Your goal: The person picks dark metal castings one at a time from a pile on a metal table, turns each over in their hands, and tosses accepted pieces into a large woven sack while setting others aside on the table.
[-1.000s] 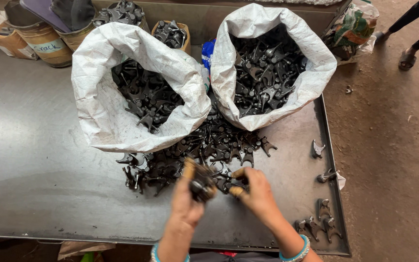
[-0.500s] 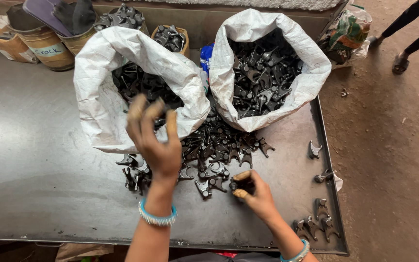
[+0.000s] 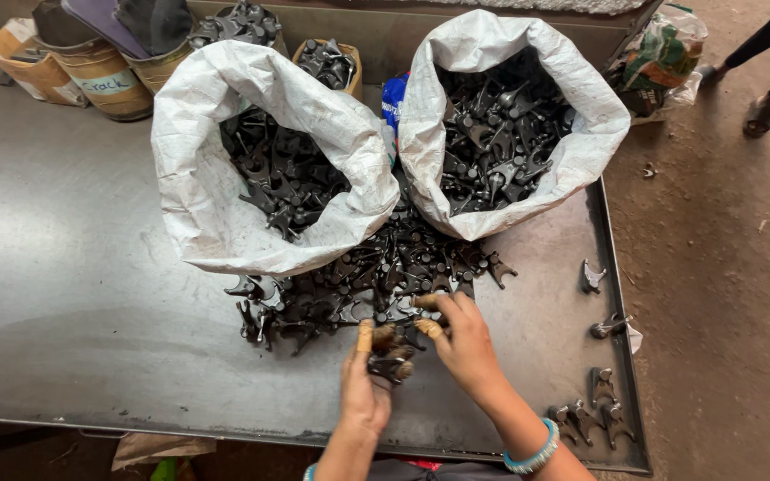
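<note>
A pile of dark forged metal parts [image 3: 363, 289] lies on the steel table [image 3: 73, 303] in front of two white sacks. My left hand [image 3: 369, 379] is closed around one dark metal part [image 3: 391, 361] at the pile's near edge. My right hand [image 3: 465, 343] rests beside it, fingers curled onto the parts at the pile's right side. Both hands have taped fingertips. The left sack [image 3: 225, 223] and the right sack [image 3: 594, 134] are open and full of the same parts.
Loose single parts [image 3: 592, 276] lie along the table's right edge, with a small group [image 3: 594, 411] at the near right corner. Buckets and tins [image 3: 104, 76] stand at the back left. A person's feet [image 3: 764, 111] show on the dirt floor at top right.
My left hand was raised over the left sack half a second ago. It has come back down to the pile's near edge and closed on a part. My right hand stayed at the pile.
</note>
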